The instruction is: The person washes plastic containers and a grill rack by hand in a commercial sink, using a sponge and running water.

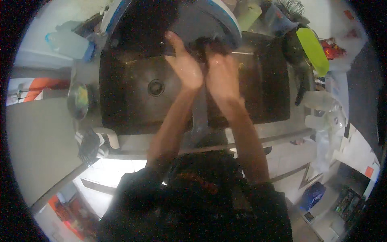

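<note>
A large dark pan-like vessel (196,22) with a pale, blue-lined rim is tilted over the far side of a double-bowl steel sink (201,112). My left hand (189,68), wet, grips its near edge, thumb on the dark surface and other fingers mostly hidden. Beside it, my right hand (222,71) is curled against the vessel's near part. Its fingertips blur into a dark patch, so whether they hold something there is unclear. Below my left hand, the left bowl shows its round drain (156,87).
Left of the sink are a pale plastic jug (68,45), a round metal dish (78,101) and a dark slotted utensil (89,145). To the right stand a dark pan (293,50), a lime-green item (313,51) and clear plastic containers (325,115). A whisk (291,7) lies far back.
</note>
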The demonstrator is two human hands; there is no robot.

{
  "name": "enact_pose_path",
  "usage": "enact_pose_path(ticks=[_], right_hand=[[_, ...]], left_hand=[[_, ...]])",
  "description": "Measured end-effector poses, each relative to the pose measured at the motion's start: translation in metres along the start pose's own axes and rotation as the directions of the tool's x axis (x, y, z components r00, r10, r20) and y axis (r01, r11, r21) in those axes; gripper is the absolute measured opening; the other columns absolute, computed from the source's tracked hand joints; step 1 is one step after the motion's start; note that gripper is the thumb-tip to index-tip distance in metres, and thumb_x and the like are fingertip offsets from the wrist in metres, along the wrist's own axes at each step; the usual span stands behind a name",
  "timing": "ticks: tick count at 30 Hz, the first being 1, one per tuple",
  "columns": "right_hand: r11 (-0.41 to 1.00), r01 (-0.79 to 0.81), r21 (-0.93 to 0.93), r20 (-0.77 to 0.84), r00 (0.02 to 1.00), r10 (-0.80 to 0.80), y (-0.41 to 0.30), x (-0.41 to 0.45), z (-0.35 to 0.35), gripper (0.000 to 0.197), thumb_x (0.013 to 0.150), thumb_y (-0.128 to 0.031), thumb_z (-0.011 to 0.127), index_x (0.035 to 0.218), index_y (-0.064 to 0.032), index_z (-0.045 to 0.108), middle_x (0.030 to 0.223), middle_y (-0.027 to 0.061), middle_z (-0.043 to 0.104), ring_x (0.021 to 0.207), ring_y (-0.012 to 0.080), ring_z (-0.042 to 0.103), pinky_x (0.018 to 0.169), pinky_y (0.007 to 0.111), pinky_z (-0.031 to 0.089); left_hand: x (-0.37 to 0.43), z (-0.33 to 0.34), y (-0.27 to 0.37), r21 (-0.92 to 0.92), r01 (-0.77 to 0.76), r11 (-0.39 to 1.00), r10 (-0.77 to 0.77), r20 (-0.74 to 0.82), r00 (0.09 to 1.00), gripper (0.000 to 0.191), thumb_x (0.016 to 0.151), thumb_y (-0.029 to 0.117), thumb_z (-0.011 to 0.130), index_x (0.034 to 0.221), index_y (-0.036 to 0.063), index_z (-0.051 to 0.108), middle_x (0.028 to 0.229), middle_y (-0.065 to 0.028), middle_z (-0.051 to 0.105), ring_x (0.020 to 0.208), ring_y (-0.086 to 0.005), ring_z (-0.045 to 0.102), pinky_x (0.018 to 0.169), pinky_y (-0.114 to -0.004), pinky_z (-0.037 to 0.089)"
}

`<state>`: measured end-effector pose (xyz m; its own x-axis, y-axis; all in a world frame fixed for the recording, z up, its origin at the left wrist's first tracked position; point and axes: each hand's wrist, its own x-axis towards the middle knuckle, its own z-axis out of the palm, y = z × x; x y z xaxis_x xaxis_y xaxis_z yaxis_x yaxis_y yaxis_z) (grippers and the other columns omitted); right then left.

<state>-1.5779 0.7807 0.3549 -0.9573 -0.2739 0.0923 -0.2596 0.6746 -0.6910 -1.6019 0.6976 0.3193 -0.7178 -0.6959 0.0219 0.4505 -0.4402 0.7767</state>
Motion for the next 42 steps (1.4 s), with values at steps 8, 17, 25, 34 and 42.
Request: enact_pose_path(ticks=[8,17,25,34,42], right_hand=[[0.798,0.473,-0.375,-0.257,0.774,-0.579,0.030,-0.028,0.036,0.027,0.074,-0.001,0.057,0.100,0.0019,0.060,0.085,0.0174,0.058,0.079,0.0325,0.058,0.076,0.042,0.050],[0.805,0.442,-0.397,-0.234,0.799,-0.554,0.030,-0.028,0.051,0.023,0.071,-0.002,0.057,0.094,-0.0016,0.058,0.077,0.0130,0.053,0.073,0.0294,0.054,0.063,0.041,0.046],[0.843,0.448,-0.297,-0.244,0.818,-0.520,0.019,-0.045,0.047,0.019,0.077,-0.007,0.057,0.096,-0.0054,0.058,0.092,0.0168,0.057,0.082,0.0332,0.057,0.074,0.042,0.047],[0.982,0.107,0.158,-0.234,0.970,-0.068,0.034,-0.055,0.002,0.021,0.080,-0.005,0.059,0.101,-0.0047,0.060,0.096,0.0163,0.059,0.085,0.0384,0.061,0.075,0.045,0.050],[0.937,0.310,-0.160,-0.180,0.924,-0.337,0.004,-0.009,0.021,0.029,0.076,-0.005,0.058,0.106,-0.0019,0.062,0.108,0.0224,0.057,0.093,0.0391,0.060,0.076,0.045,0.051]], left_hand=[[-0.012,-0.006,0.011,0.105,0.121,0.987,-0.105,-0.152,0.983,0.066,0.094,0.048,0.049,0.129,-0.0080,0.041,0.130,-0.0120,0.045,0.115,-0.0201,0.043,0.102,-0.034,0.032],[0.000,-0.021,0.007,0.143,0.045,0.989,-0.032,-0.090,0.995,0.054,0.095,0.037,0.052,0.126,-0.0077,0.044,0.129,-0.0120,0.048,0.115,-0.0208,0.044,0.101,-0.035,0.034],[0.000,-0.026,0.011,0.043,0.091,0.995,-0.085,-0.125,0.988,0.043,0.096,0.029,0.052,0.123,-0.0046,0.046,0.124,-0.0113,0.050,0.109,-0.0205,0.048,0.095,-0.036,0.039],[0.017,-0.034,0.011,0.126,0.060,0.990,-0.043,-0.135,0.990,0.039,0.095,0.036,0.047,0.124,0.0094,0.048,0.118,-0.0064,0.056,0.103,-0.0233,0.054,0.090,-0.037,0.044],[0.010,-0.036,0.008,-0.283,0.215,0.935,-0.187,0.124,0.975,0.054,0.096,0.050,0.040,0.122,0.0036,0.051,0.117,-0.0084,0.057,0.102,-0.0221,0.054,0.091,-0.035,0.041]])
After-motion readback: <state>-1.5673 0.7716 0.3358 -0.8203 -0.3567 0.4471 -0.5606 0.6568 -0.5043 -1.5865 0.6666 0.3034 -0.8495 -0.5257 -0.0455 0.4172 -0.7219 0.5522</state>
